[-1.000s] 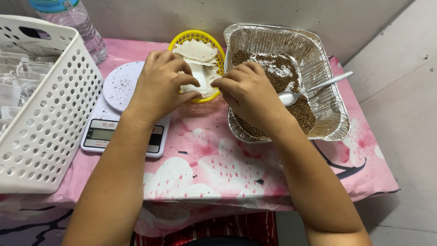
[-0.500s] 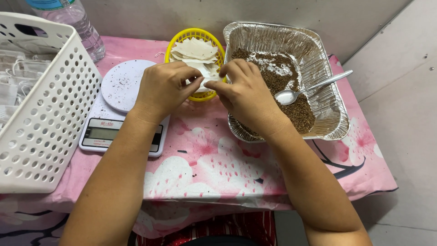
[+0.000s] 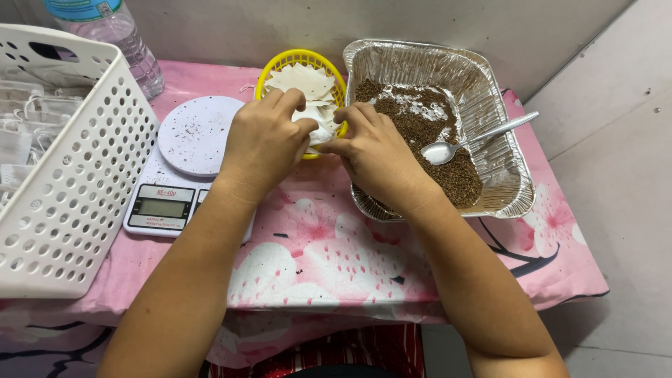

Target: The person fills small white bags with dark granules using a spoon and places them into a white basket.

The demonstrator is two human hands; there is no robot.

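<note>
both hands (image 3: 318, 140) pinch a white pouch (image 3: 316, 129) over the yellow basket (image 3: 297, 59), fingers narrow; next probably needs it pulled open.

Left side: blocked by the white perforated basket (image 3: 63, 168) and the scale (image 3: 185, 164).
Back: closed off by the yellow basket (image 3: 301, 63) and plastic bottle (image 3: 115, 35).
Right: filled by the foil tray (image 3: 490, 91); spoon (image 3: 476, 136) juts across.
Front: bare pink tablecloth (image 3: 315, 259) is left open between the forearms.

bottle (image 3: 112, 35): top cut off | white basket (image 3: 63, 161): left side cut off
</note>
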